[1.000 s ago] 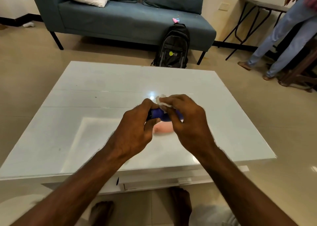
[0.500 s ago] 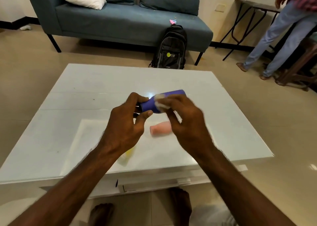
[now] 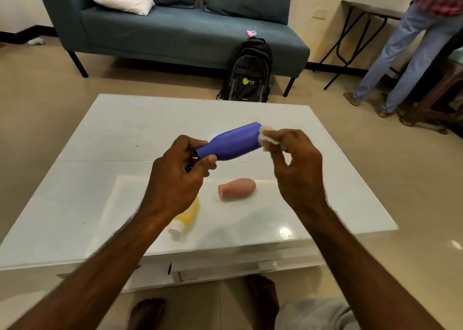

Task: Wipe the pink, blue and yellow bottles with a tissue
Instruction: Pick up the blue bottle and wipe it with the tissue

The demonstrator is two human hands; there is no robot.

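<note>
My left hand (image 3: 179,176) grips the neck end of the blue bottle (image 3: 231,142), held tilted above the white table (image 3: 100,139) with its base pointing up and right. My right hand (image 3: 298,169) pinches a crumpled white tissue (image 3: 267,136) that touches the bottle's base. On the table below, the pink bottle (image 3: 236,188) lies on its side. The yellow bottle (image 3: 186,215) with a white cap also lies there, partly hidden by my left wrist.
A blue sofa (image 3: 175,31) with pillows stands beyond the table, and a black backpack (image 3: 248,72) leans against it. A person in jeans (image 3: 406,51) stands at the far right beside a folding table (image 3: 350,36). My bare feet show below the table's near edge.
My right hand slid the tissue along the blue bottle from its middle to its base end. The bottle rose and its body is uncovered. The yellow bottle came into sight.
</note>
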